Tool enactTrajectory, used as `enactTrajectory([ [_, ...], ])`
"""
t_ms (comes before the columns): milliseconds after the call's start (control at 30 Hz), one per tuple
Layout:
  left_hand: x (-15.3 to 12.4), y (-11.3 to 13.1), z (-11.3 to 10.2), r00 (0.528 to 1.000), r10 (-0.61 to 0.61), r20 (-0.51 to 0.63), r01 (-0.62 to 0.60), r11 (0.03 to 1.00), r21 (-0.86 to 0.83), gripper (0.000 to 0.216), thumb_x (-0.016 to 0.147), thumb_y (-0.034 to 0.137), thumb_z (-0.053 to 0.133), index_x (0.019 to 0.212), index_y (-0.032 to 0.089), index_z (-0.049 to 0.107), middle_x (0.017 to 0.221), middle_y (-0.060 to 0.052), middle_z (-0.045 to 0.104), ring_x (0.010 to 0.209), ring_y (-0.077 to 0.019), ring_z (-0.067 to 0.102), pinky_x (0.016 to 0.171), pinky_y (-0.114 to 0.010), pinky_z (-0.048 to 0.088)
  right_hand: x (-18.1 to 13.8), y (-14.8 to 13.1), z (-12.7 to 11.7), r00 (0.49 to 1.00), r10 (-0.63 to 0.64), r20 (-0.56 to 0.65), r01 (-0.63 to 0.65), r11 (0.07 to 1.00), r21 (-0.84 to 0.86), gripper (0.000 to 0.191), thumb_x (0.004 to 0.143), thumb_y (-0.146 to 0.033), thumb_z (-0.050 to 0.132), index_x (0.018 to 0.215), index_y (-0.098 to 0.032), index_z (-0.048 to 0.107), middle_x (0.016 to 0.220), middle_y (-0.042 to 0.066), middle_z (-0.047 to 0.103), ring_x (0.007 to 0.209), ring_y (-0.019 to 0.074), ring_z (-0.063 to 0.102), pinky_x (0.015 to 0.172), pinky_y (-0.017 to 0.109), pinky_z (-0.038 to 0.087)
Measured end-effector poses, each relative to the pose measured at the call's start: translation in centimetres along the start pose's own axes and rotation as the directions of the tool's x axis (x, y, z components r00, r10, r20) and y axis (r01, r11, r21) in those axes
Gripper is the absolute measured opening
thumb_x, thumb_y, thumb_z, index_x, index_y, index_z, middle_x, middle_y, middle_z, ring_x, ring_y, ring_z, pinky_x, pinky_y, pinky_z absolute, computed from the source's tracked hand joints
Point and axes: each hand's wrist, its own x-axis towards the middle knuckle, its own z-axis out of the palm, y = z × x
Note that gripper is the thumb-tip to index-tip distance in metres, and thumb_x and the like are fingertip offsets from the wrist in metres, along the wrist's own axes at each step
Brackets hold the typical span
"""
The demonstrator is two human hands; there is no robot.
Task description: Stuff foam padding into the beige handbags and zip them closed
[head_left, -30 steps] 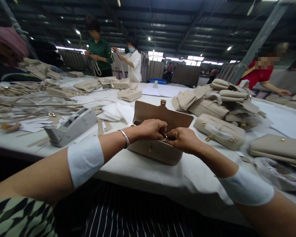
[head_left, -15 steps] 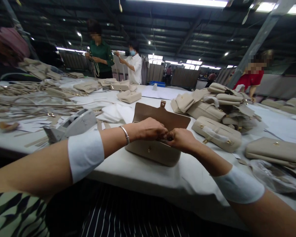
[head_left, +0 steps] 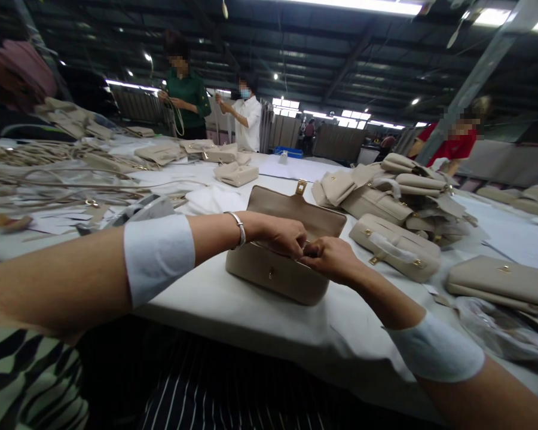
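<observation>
A beige handbag [head_left: 275, 276] stands on the white table [head_left: 260, 322] in front of me, its flap [head_left: 296, 210] raised with a gold clasp at the top edge. My left hand [head_left: 283, 236] and my right hand [head_left: 333, 260] meet at the bag's open mouth, fingers pinched together on something small that I cannot make out. A silver bracelet [head_left: 240, 228] circles my left wrist, and white bands wrap both forearms.
A heap of finished beige bags [head_left: 397, 197] lies right of the open one, with another bag [head_left: 504, 283] and crumpled plastic [head_left: 504, 334] further right. A grey tape dispenser [head_left: 150, 209] and loose straps [head_left: 49, 179] lie left. Three people stand at the table's far side.
Both hands have stayed pinched at the bag's mouth and shifted slightly right and down. The view has tilted a little, hiding most of the tape dispenser behind my left arm.
</observation>
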Motion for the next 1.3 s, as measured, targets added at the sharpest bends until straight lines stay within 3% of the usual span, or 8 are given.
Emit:
enactTrajectory([
  [167, 0.5, -0.9, 0.8, 0.997, 0.062, -0.041, -0.066, 0.992, -0.110, 0.017, 0.065, 0.030, 0.061, 0.062, 0.015, 0.053, 0.057, 0.004, 0.047, 0.054, -0.0096, 0.041, 0.049, -0.024, 0.026, -0.1, 0.2, 0.1, 1.000, -0.029, -0.001, 0.029, 1.000, 0.010, 0.023, 0.082, -0.043, 0.055, 0.082, -0.027, 0.071, 0.078, -0.001, 0.069, 0.073, 0.0156, 0.061, 0.055, 0.024, 0.030],
  [267, 0.9, -0.9, 1.2, 0.998, -0.012, -0.067, 0.001, 0.987, -0.163, 0.014, 0.065, 0.025, 0.059, 0.058, 0.015, 0.052, 0.053, 0.004, 0.045, 0.051, -0.0090, 0.039, 0.049, -0.024, 0.025, -0.3, 0.1, -0.1, 0.999, -0.051, 0.014, 0.050, 0.998, 0.039, 0.022, 0.083, -0.041, 0.055, 0.081, -0.025, 0.070, 0.075, -0.001, 0.068, 0.070, 0.0144, 0.060, 0.055, 0.024, 0.030],
  [467, 1.1, -0.1, 1.1, 0.990, -0.107, -0.095, 0.101, 0.992, -0.072, 0.016, 0.060, 0.028, 0.065, 0.058, 0.013, 0.058, 0.049, 0.004, 0.044, 0.049, -0.0087, 0.037, 0.048, -0.024, 0.026, -0.3, 0.3, 0.1, 0.998, -0.055, 0.003, 0.054, 0.995, 0.079, 0.023, 0.084, -0.040, 0.055, 0.081, -0.023, 0.069, 0.072, -0.001, 0.066, 0.067, 0.0136, 0.058, 0.055, 0.023, 0.029],
  [633, 0.6, 1.8, 1.1, 0.965, -0.209, -0.159, 0.232, 0.962, 0.143, 0.023, 0.060, 0.035, 0.064, 0.070, 0.014, 0.066, 0.058, -0.003, 0.058, 0.051, -0.0152, 0.049, 0.049, -0.026, 0.035, -0.4, 0.9, 0.2, 0.990, -0.138, 0.002, 0.135, 0.978, 0.162, 0.017, 0.080, -0.036, 0.056, 0.082, -0.024, 0.069, 0.076, -0.002, 0.068, 0.070, 0.0140, 0.060, 0.058, 0.023, 0.033],
  [733, 0.6, 2.8, 1.4, 0.949, -0.220, -0.224, 0.276, 0.926, 0.259, 0.027, 0.061, 0.033, 0.062, 0.082, 0.017, 0.069, 0.074, -0.009, 0.068, 0.062, -0.0220, 0.060, 0.052, -0.028, 0.043, -0.4, 0.7, 0.1, 0.996, -0.089, -0.007, 0.089, 0.989, 0.114, 0.016, 0.076, -0.035, 0.058, 0.080, -0.024, 0.068, 0.074, -0.002, 0.068, 0.069, 0.0147, 0.061, 0.056, 0.023, 0.032],
  [967, 0.5, 3.1, 2.1, 0.966, -0.006, -0.260, 0.133, 0.871, 0.473, 0.021, 0.073, 0.015, 0.052, 0.085, 0.017, 0.068, 0.085, -0.012, 0.071, 0.075, -0.0273, 0.068, 0.061, -0.033, 0.052, -0.6, -0.2, 0.5, 0.992, 0.083, -0.092, -0.081, 0.996, 0.026, 0.022, 0.073, -0.043, 0.059, 0.074, -0.024, 0.070, 0.073, 0.003, 0.070, 0.070, 0.0198, 0.064, 0.052, 0.025, 0.032],
  [1100, 0.0, 3.0, 2.2, 0.974, -0.082, -0.211, 0.167, 0.888, 0.429, 0.020, 0.075, 0.014, 0.052, 0.087, 0.017, 0.068, 0.086, -0.011, 0.071, 0.078, -0.0261, 0.068, 0.064, -0.031, 0.052, -0.8, -0.3, 0.8, 0.990, 0.094, -0.109, -0.093, 0.996, 0.009, 0.025, 0.076, -0.048, 0.057, 0.076, -0.026, 0.071, 0.074, 0.002, 0.071, 0.072, 0.0190, 0.065, 0.054, 0.024, 0.035],
  [1300, -0.2, 3.3, 2.2, 0.945, -0.194, -0.262, 0.279, 0.896, 0.345, 0.024, 0.080, 0.023, 0.050, 0.097, 0.014, 0.065, 0.094, -0.014, 0.071, 0.084, -0.0293, 0.068, 0.069, -0.035, 0.053, -0.4, -0.8, 0.5, 0.991, 0.098, -0.095, -0.105, 0.992, -0.070, 0.030, 0.074, -0.052, 0.058, 0.079, -0.026, 0.072, 0.080, 0.005, 0.072, 0.077, 0.0240, 0.067, 0.058, 0.026, 0.042],
])
